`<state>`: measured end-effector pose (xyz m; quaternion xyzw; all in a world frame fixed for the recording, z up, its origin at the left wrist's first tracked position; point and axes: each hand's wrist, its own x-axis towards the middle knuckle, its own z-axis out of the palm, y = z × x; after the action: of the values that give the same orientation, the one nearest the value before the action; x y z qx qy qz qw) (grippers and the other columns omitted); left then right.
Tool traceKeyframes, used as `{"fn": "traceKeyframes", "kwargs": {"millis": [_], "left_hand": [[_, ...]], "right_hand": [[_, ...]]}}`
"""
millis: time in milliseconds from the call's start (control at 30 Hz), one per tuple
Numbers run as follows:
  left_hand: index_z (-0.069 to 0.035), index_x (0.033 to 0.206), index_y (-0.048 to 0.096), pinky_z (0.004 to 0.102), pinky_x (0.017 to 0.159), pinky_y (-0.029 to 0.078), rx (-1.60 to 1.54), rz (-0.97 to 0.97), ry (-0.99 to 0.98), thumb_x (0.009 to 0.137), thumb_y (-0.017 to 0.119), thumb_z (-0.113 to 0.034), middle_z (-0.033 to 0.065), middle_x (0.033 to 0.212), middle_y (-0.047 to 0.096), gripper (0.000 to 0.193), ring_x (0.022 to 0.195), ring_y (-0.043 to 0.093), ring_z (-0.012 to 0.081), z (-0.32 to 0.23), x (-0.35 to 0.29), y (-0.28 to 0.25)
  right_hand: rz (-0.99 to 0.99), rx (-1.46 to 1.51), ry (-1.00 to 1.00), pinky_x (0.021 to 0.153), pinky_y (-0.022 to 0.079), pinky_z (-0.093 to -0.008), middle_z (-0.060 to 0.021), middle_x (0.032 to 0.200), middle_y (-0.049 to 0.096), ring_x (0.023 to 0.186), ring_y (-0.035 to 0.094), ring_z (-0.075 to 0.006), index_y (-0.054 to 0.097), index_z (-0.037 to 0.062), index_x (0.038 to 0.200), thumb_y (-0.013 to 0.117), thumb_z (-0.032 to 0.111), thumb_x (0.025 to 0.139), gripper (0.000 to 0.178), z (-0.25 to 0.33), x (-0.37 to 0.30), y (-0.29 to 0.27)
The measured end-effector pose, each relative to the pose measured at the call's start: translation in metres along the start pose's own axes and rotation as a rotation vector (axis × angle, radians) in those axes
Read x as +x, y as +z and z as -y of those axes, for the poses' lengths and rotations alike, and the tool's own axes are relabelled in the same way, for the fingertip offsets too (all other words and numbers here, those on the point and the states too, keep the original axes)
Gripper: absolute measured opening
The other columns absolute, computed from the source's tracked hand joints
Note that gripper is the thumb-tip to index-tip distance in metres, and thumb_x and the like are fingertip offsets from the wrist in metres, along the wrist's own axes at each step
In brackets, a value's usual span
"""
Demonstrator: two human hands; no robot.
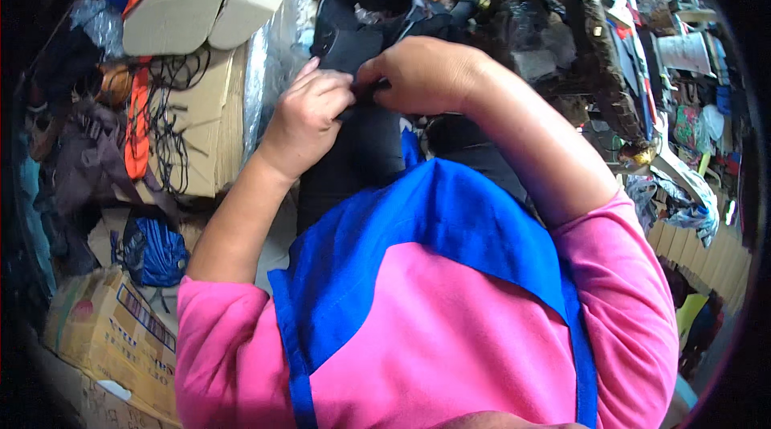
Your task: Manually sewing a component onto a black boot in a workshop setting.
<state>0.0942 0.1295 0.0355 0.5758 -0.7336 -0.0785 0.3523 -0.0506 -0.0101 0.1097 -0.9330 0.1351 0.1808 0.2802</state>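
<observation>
Just beyond my lap stands a black, open-topped piece (350,42) that looks like a boot shaft or a bag. Something pale and crumpled shows inside its opening. My left hand (309,114) is closed in front of it, thumb and fingers pinched together and the little finger raised. From the right my right hand (427,74) curls in, its fingertips nearly meeting the left ones at the near side of the black piece. Whatever the fingertips pinch is dark and small, mostly hidden by the fingers. A blue apron (434,212) covers my lap.
Flattened cardboard (210,128) stands on the left, with black cords and an orange strap (138,120) over it. Below are a blue plastic bag (157,252) and a cardboard box (120,341). A worn, cluttered bench edge (606,59) runs along the right, near a white bucket (684,54).
</observation>
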Motion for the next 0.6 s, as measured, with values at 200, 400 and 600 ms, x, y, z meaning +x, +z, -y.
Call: {"fn": "traceKeyframes", "kwargs": {"millis": [200, 400, 600], "left_hand": [[-0.003, 0.085, 0.065, 0.0474, 0.101, 0.041, -0.098, 0.032, -0.082, 0.062, 0.061, 0.008, 0.0096, 0.100, 0.067, 0.026, 0.101, 0.063, 0.0269, 0.006, -0.005, -0.001], [0.001, 0.086, 0.066, 0.0414, 0.101, 0.042, -0.210, -0.010, -0.150, 0.068, 0.063, 0.008, 0.0131, 0.098, 0.069, 0.020, 0.103, 0.064, 0.0270, 0.005, -0.004, 0.005], [0.001, 0.096, 0.063, 0.0403, 0.102, 0.040, -0.004, 0.085, -0.086, 0.066, 0.059, 0.010, 0.0137, 0.110, 0.064, 0.031, 0.114, 0.056, 0.0292, -0.015, -0.010, -0.016]], "right_hand": [[-0.258, 0.262, -0.008, 0.079, 0.050, -0.0449, -0.0184, 0.097, 0.065, 0.089, 0.063, -0.0372, 0.055, 0.0120, 0.121, 0.058, 0.019, 0.086, 0.037, -0.018, -0.026, 0.065], [-0.313, 0.430, 0.069, 0.090, 0.046, -0.0430, -0.0190, 0.116, 0.060, 0.104, 0.059, -0.0371, 0.052, 0.0075, 0.126, 0.056, 0.016, 0.087, 0.041, -0.014, -0.090, 0.052], [-1.058, 0.105, 0.463, 0.093, 0.045, -0.0378, -0.0191, 0.118, 0.060, 0.108, 0.058, -0.0339, 0.053, 0.0055, 0.124, 0.057, 0.020, 0.082, 0.045, -0.110, -0.219, -0.006]]}}
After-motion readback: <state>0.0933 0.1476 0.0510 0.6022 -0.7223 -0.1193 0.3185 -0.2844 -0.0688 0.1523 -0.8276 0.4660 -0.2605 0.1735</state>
